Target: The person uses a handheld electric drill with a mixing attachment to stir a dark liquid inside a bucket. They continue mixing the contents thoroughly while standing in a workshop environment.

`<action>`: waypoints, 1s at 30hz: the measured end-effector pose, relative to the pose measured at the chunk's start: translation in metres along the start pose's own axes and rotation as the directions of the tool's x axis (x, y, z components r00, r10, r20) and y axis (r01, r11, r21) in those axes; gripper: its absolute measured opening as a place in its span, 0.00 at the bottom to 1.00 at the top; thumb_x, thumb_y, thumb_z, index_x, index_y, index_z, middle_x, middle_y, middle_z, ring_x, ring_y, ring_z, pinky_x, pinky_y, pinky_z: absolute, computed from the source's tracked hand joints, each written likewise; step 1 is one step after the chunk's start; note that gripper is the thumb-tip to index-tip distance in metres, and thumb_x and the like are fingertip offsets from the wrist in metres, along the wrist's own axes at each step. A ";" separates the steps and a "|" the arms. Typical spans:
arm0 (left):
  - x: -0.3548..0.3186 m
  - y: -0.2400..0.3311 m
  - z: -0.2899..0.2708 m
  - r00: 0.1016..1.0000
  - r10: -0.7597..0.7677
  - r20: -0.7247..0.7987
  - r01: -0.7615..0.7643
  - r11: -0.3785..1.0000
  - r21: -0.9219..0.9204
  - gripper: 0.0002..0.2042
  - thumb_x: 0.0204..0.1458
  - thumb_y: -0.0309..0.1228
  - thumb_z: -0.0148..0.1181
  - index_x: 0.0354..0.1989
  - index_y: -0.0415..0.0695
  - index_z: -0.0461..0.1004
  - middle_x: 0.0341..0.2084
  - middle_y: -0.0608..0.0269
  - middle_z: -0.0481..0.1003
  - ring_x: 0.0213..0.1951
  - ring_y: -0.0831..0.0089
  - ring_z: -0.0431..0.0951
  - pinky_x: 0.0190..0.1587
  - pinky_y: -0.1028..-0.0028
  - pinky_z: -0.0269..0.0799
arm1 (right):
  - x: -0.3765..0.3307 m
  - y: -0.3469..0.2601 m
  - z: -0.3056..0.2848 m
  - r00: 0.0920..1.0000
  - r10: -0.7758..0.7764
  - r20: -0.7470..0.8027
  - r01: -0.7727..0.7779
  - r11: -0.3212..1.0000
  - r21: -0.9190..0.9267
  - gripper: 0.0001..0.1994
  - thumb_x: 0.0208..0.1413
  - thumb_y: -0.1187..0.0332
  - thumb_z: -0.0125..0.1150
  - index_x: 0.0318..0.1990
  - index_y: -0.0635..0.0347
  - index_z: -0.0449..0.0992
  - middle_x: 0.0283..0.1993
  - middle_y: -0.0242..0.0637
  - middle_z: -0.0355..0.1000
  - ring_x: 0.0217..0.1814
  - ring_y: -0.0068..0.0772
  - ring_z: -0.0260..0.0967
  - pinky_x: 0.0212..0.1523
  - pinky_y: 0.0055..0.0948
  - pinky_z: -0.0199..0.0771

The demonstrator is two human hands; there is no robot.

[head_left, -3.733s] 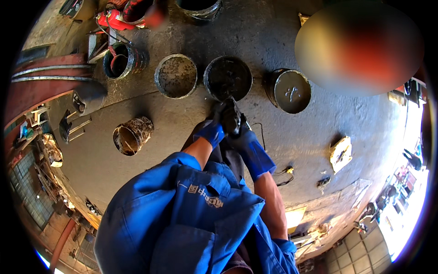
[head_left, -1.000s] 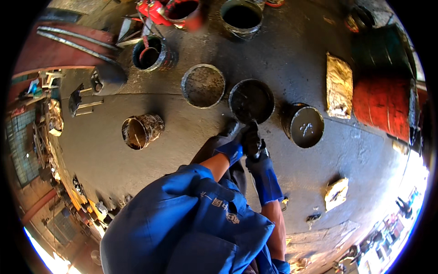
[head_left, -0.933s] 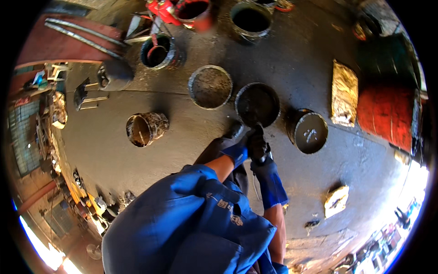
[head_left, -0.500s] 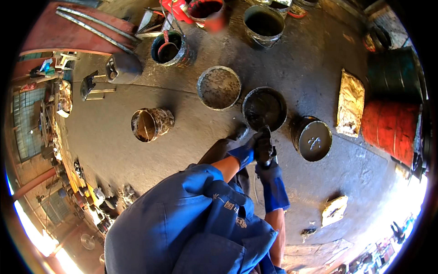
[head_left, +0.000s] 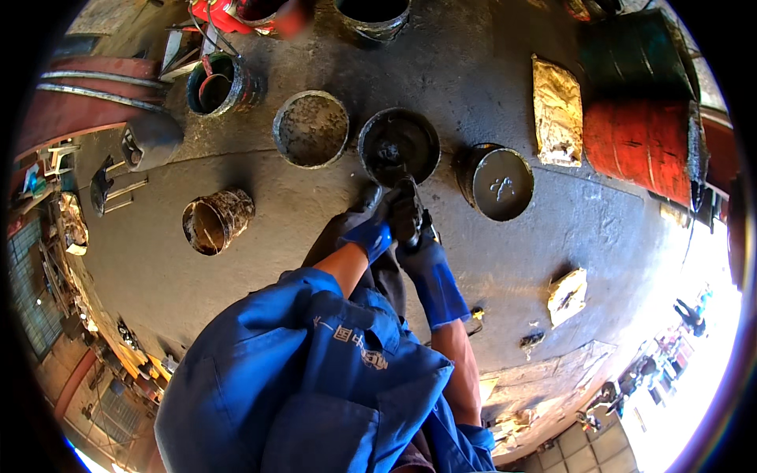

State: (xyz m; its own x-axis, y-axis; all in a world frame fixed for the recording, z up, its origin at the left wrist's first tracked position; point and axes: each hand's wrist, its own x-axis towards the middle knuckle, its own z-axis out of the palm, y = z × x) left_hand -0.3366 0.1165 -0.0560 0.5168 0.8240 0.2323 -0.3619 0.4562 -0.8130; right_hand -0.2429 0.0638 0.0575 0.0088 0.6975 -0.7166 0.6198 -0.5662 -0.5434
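Grimy concrete floor (head_left: 489,87) carries everything. Both gloved hands meet at one spot: the left hand (head_left: 369,227) and right hand (head_left: 410,225) are clenched together on a dark tool, whose tip dips into the black-filled bucket (head_left: 399,146). Beside it stands a grey bucket (head_left: 311,128) and a lidded can (head_left: 497,183).

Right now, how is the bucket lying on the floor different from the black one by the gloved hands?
The rusty bucket lies tipped on its side, its mouth facing sideways; the black bucket stands upright. The rusty one looks empty and brownish inside; the black one holds dark sludge. The gloved hands, left hand and right hand, are beside the black one, away from the rusty one. Both are round, dirty and lidless.
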 end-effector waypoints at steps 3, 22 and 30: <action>-0.007 0.010 -0.008 0.999 -0.029 0.017 0.029 0.999 -0.039 0.11 0.73 0.35 0.39 0.35 0.51 0.63 0.20 0.66 0.59 0.19 0.71 0.60 0.22 0.67 0.59 | 0.000 0.000 0.002 1.000 -0.016 0.004 0.016 1.000 0.006 0.25 0.50 0.69 0.62 0.59 0.55 0.72 0.49 0.40 0.79 0.50 0.35 0.78 0.52 0.35 0.80; -0.011 -0.006 0.011 0.992 -0.022 -0.128 0.024 1.000 0.019 0.15 0.73 0.37 0.39 0.29 0.53 0.61 0.18 0.68 0.57 0.17 0.73 0.59 0.22 0.69 0.56 | 0.004 0.025 0.019 0.999 -0.019 0.030 0.018 1.000 0.023 0.25 0.49 0.73 0.56 0.59 0.58 0.72 0.52 0.38 0.77 0.56 0.31 0.74 0.59 0.30 0.77; -0.016 0.001 0.013 0.989 0.036 -0.141 -0.015 0.988 0.151 0.17 0.73 0.39 0.42 0.26 0.55 0.60 0.15 0.71 0.55 0.14 0.77 0.55 0.19 0.72 0.52 | -0.011 -0.026 -0.005 0.999 0.020 -0.033 -0.018 0.997 0.070 0.24 0.48 0.67 0.66 0.55 0.56 0.74 0.41 0.36 0.81 0.42 0.29 0.78 0.45 0.33 0.81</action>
State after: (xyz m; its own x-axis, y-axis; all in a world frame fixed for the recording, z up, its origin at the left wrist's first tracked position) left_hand -0.3553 0.1080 -0.0536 0.6078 0.7843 0.1248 -0.4827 0.4896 -0.7261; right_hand -0.2549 0.0729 0.0821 0.0473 0.7002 -0.7124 0.5630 -0.6078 -0.5600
